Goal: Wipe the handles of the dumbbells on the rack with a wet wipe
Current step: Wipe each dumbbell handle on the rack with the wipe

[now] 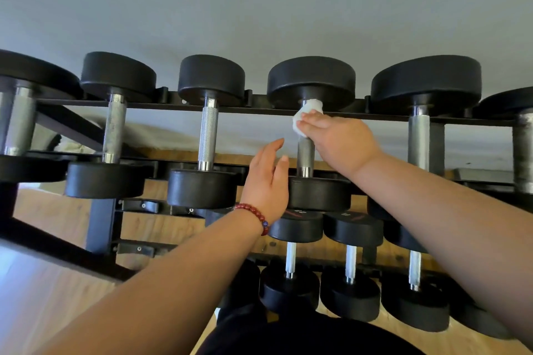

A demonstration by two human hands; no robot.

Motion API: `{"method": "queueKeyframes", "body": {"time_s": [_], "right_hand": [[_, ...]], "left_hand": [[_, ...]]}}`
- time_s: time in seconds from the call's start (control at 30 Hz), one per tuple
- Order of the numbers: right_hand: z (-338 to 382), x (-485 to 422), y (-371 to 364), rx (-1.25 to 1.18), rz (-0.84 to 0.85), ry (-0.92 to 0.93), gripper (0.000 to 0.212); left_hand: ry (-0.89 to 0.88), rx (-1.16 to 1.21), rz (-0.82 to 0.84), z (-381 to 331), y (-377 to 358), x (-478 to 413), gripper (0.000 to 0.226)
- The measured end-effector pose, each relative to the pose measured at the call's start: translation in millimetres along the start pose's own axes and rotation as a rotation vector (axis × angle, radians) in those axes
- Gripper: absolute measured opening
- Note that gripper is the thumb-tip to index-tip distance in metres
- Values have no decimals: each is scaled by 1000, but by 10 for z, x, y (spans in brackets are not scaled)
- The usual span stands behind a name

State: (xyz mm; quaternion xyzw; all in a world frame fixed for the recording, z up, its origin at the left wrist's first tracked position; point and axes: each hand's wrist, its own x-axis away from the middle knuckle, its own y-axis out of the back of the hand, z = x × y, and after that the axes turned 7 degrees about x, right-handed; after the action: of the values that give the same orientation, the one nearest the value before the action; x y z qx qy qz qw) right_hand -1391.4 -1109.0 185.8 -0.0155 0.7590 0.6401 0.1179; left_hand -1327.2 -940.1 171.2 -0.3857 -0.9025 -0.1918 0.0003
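Note:
Several black dumbbells with steel handles lie across the upper tier of a black rack (161,105). My right hand (340,141) wraps a white wet wipe (306,115) around the far end of the handle (305,157) of the middle dumbbell (311,82). My left hand (268,179), with a red bead bracelet on the wrist, hovers with relaxed fingers just left of that handle, in front of the dumbbell's near head, and holds nothing.
Neighbouring dumbbells sit to the left (207,135) and right (419,135) on the same tier. Smaller dumbbells (291,259) fill the lower tier. A grey wall stands behind the rack and a wooden floor (52,291) lies below.

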Motion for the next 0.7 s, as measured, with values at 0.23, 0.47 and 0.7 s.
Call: {"method": "queueKeyframes", "body": {"time_s": [0.23,0.47,0.7], "right_hand": [[-146,-7,-31,-33,-58,155,51],[-170,117,-107,-12,-46,308,61],[-159,56,-188,-34,-116,293,54]], "left_hand": [[-5,-11,0,-4,-9,-1,39],[-9,-18,-8,18,-18,-10,39],[14,-23,1,24,-15,-15,40]]}}
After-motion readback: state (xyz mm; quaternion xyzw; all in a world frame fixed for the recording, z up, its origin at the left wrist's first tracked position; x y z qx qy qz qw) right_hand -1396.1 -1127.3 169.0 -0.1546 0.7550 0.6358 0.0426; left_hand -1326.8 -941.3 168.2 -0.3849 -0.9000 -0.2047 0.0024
